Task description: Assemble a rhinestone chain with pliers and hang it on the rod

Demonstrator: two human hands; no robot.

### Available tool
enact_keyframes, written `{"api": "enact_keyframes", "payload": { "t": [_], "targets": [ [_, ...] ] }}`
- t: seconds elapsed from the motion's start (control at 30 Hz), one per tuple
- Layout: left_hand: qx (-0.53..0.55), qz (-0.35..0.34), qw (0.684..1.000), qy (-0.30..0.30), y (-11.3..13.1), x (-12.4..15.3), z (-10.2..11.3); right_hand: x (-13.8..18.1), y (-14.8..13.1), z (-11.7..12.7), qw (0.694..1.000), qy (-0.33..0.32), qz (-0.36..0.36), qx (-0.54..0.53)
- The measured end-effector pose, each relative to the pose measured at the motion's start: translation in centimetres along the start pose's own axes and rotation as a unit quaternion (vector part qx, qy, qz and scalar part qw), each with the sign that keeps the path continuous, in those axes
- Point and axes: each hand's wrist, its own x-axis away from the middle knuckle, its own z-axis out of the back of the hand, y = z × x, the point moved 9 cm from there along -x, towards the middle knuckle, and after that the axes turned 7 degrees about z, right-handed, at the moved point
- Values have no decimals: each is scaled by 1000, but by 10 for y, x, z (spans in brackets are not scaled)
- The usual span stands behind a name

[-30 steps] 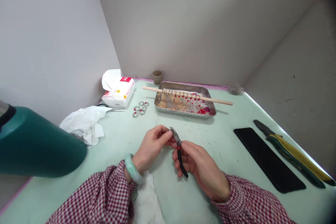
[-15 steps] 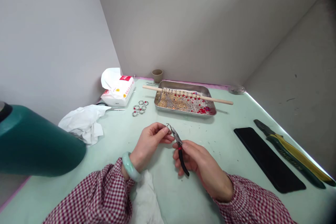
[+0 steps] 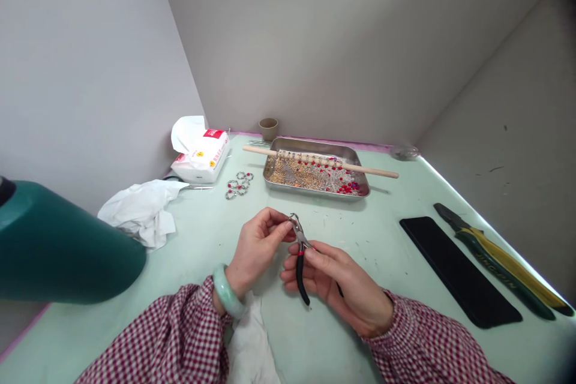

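My left hand pinches a small silvery wire ring between thumb and forefinger; its details are too small to make out. In my right hand are black-handled pliers, their jaws up at the ring and their handles spread. The fingers of that hand lie around the handles. Beyond my hands, several beaded rings with red beads lie on the table. Farther back, a metal tray holds gold, clear and red beads. Across it rests a wooden dowel with several rings strung along it.
A green bottle stands at the left, near a crumpled tissue and a tissue pack. At the back is a small cup. A black slab and large yellow-green pliers lie at the right. White cloth lies by my left sleeve.
The pliers have turned more upright and their handles have spread apart. My right hand has shifted slightly left, its fingers opening out somewhat. The left hand keeps its pinch.
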Motion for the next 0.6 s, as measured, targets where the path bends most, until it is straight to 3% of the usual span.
{"api": "enact_keyframes", "payload": {
  "t": [0.17, 0.33, 0.6],
  "targets": [
    [0, -43, 999, 2, 5, 5, -1, -2, -16, 13, 976, 56, 66, 201],
    [10, -55, 998, 3, 8, 10, -4, -4, -2, 8, 989, 24, 2, 142],
    [57, -35, 996, -58, 5, 7, -16, -6, -13, 18, 965, 35, 40, 255]
  ]
}}
